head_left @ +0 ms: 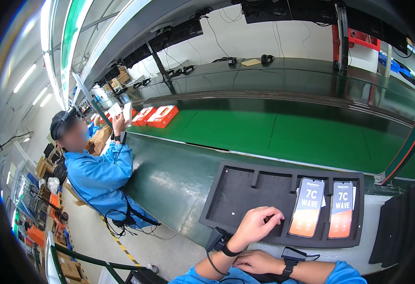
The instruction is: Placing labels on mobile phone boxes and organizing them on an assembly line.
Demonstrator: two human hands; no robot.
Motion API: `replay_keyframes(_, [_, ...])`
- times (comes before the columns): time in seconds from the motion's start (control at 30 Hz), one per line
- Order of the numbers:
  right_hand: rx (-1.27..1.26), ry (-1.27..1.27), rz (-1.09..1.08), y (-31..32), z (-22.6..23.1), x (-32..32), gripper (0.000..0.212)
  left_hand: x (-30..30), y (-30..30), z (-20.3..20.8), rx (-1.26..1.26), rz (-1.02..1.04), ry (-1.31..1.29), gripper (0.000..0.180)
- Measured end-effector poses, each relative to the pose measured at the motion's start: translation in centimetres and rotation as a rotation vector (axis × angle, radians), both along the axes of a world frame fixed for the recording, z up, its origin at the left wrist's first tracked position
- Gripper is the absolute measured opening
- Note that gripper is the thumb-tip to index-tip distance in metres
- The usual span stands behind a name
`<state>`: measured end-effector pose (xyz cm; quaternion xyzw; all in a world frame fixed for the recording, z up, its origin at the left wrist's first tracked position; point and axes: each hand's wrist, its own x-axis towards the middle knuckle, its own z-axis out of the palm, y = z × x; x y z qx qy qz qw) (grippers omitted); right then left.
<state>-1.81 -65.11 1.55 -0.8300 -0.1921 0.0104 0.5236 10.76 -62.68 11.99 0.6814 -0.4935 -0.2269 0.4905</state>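
Observation:
My left hand (pixel 257 225) is raised over the near edge of a black foam tray (pixel 226 191), its fingers curled together and nothing visible in them. Below it, close to the left wrist, my right hand (pixel 258 262) rests with its fingers loosely stretched and nothing in it. Two smartphones lie in the tray's right-hand compartments, each with a printed front. The larger-looking phone (pixel 307 207) is just right of my left hand; the other phone (pixel 342 209) sits at the far right. White paper pieces stick out beside both. Both wrists wear black bands with small devices and cables.
Beyond the tray runs a green conveyor belt (pixel 250 120), with orange-and-white boxes (pixel 162 116) at its left. To the left, a person in blue (pixel 98 175) holds white items. A green post (pixel 409 137) rises at right, above black ribbed material (pixel 399 227).

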Motion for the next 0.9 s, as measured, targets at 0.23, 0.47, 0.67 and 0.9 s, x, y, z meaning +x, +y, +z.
replay_keyframes(0.23, [0.021, -0.017, -0.017, 0.08, 0.43, -0.10, 0.018, -0.03, 0.08, -0.06, 0.006, -0.003, 0.007, 0.016])
replay_keyframes(0.47, [-0.005, 0.015, 0.015, 0.00, 0.17, -0.06, 0.021, -0.03, 0.12, 0.24, 0.018, 0.006, 0.013, 0.015])
replay_keyframes(0.67, [-0.002, 0.020, 0.017, 0.07, 0.03, -0.03, 0.020, -0.05, 0.10, 0.34, 0.019, 0.007, 0.031, 0.016])
replay_keyframes(0.9, [-0.025, 0.014, 0.013, 0.09, -0.09, -0.07, 0.021, -0.07, 0.12, 0.46, 0.020, 0.006, 0.031, 0.016])
